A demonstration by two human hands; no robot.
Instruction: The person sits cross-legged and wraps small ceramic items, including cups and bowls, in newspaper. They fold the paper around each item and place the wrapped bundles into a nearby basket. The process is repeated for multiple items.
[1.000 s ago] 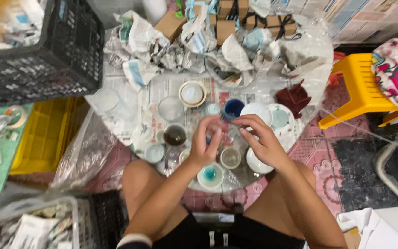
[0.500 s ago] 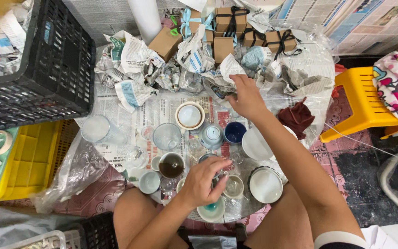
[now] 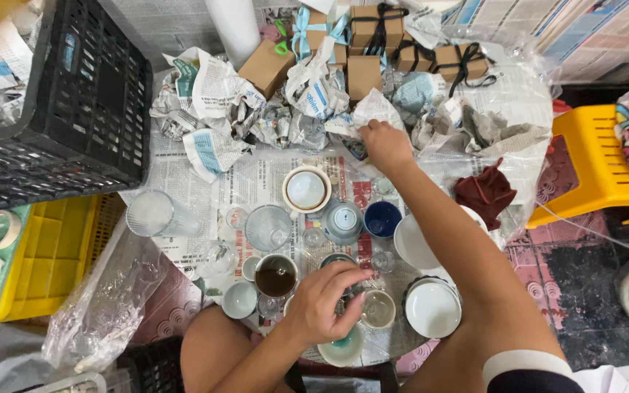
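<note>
Left hand [image 3: 322, 302] is low centre on the newspaper-covered surface [image 3: 256, 178], grip pinched narrow around a small item among the cups; what it holds is hidden by the fingers [image 3: 347, 275]. It sits between a cup of dark liquid [image 3: 276, 275] and a small cream cup [image 3: 378, 309], above a teal-glazed bowl [image 3: 342, 349].

Right hand [image 3: 385, 145] reaches to the far side, grip closed on a crumpled newspaper wad [image 3: 362, 116] at the edge of the paper pile.

Around: white cup with tan rim [image 3: 306, 189], clear glass bowl [image 3: 268, 227], pale blue lidded pot [image 3: 342, 221], dark blue cup [image 3: 382, 219], white plates [image 3: 432, 308]. Brown ribboned gift boxes [image 3: 373, 33] behind the pile, dark red cloth [image 3: 483, 193] right, black plastic crate [image 3: 60, 102] left. The right forearm crosses over the white dishes.
</note>
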